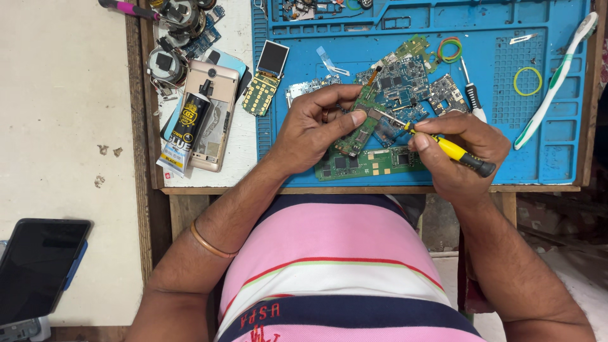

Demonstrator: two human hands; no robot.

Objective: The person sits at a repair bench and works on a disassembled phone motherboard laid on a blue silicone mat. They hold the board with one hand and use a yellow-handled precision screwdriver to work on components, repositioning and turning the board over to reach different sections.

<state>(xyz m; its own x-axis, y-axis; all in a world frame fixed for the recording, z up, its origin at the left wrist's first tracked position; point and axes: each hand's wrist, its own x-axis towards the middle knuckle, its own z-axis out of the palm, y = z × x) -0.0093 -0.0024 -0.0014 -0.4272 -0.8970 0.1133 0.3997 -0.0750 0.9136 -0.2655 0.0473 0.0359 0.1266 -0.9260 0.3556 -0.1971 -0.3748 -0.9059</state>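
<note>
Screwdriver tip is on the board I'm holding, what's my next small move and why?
Probably press the yellow screwdriver gently and turn: its tip already meets the small green circuit board, which the left hand pinches above the blue mat, while the right hand grips the handle.

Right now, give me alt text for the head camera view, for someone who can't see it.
A person's left hand holds a small green circuit board while the right hand applies a yellow-handled screwdriver to it, above a blue work mat strewn with boards.

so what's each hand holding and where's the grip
Left hand pinches a small green circuit board by its upper end; right hand grips a yellow screwdriver around its handle.
</note>
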